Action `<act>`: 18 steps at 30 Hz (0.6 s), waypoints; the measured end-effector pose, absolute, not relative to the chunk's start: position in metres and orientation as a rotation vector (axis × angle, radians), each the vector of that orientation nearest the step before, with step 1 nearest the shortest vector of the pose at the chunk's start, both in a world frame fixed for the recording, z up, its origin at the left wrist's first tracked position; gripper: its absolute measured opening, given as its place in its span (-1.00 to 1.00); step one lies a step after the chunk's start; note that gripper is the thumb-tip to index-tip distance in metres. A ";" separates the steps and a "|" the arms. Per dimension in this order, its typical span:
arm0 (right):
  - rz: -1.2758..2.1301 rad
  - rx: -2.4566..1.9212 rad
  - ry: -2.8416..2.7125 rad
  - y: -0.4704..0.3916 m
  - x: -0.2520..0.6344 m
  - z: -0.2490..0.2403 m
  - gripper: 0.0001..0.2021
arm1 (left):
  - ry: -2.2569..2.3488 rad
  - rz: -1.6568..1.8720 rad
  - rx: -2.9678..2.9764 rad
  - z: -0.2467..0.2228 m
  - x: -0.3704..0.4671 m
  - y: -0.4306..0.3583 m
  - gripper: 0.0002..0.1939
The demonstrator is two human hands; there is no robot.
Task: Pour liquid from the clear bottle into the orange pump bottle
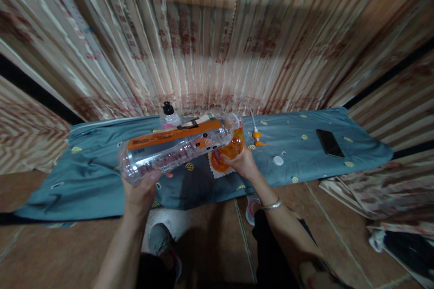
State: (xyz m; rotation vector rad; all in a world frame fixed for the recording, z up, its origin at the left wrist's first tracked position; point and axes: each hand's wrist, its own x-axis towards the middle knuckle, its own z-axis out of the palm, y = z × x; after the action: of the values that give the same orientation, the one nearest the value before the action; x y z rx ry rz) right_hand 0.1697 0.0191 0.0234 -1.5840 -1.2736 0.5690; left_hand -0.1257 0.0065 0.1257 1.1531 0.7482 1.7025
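Around the orange bottle (pixel 238 142), the right hand (pixel 241 163) is wrapping closely, its thumb crossing the near side and its other fingers mostly hiding. To the left of that bottle, the left hand (pixel 140 194) is curving under the base end of a large clear bottle (pixel 176 144), holding it slanted with its neck leaning to the orange bottle's mouth; whether the two rims are touching, I cannot tell. For pouring neatly, the right hand would best be steadying the orange bottle while the left is raising the clear base slowly, both mouths lining up so nothing is dribbling. Squeezing the thin plastic could be making any flow jump. Just right of the orange bottle, an orange pump (pixel 257 136) is lying on the cloth-covered tabletop (pixel 301 156); farther right are sitting a white cap (pixel 278 160) and a phone (pixel 329 143). Beyond it to the left, a black-topped bottle (pixel 170 119) is standing.
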 end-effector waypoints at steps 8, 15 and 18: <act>0.577 -1.557 -1.267 0.020 0.169 0.023 -0.25 | 0.678 1.740 1.210 0.125 -0.123 0.013 -0.17; 0.593 -1.531 -1.253 0.021 0.168 0.025 -0.27 | 0.695 1.715 1.213 0.121 -0.125 0.012 -0.16; 0.597 -1.511 -1.246 0.022 0.170 0.023 -0.29 | 0.683 1.716 1.210 0.117 -0.127 0.012 -0.10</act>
State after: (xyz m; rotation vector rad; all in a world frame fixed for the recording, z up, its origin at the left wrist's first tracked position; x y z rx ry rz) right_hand 0.1697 0.0219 0.0232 -1.5114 -1.2457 0.5969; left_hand -0.1271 0.0119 0.1172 1.2104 0.6832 1.7162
